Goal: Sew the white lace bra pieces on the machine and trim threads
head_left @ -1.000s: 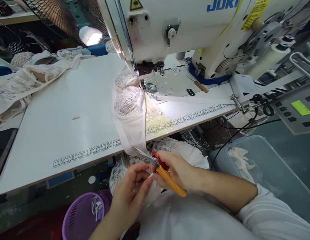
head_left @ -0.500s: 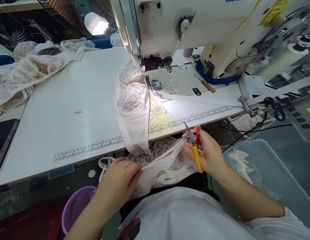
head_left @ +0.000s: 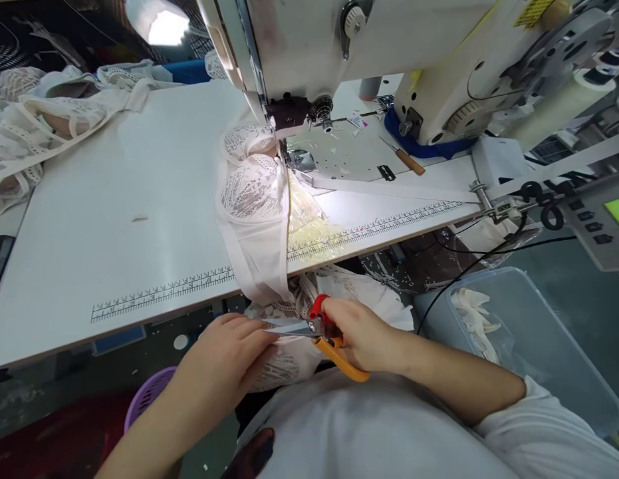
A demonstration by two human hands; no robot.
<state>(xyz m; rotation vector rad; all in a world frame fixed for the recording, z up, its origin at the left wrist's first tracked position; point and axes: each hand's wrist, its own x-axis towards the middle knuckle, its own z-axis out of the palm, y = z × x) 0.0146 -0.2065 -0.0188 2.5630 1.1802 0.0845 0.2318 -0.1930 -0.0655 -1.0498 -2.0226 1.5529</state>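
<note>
My right hand point(head_left: 364, 332) grips scissors point(head_left: 334, 346) with one red and one orange handle loop. Their blades are parted and point left, reaching the pale strap edge beside my left fingers. My left hand point(head_left: 229, 352) pinches that edge of a white lace bra point(head_left: 284, 362) below the table edge, over my lap. Another lace bra cup section point(head_left: 252, 193) lies on the table, running up under the needle area of the sewing machine point(head_left: 299, 113) and hanging down over the front edge. How the pieces join is hidden under the table edge.
A printed ruler point(head_left: 159, 296) runs along the front of the white table point(head_left: 139, 166). More lace bras point(head_left: 64, 126) are heaped at left. A wooden-handled awl point(head_left: 409, 161) lies by the machine. A clear bin point(head_left: 538, 332) stands at right, a purple basket point(head_left: 147, 392) below left.
My right hand has moved left, let go of the bra strap, and turned the scissors so their open blades meet the fabric by my left hand. The view has shifted slightly.
</note>
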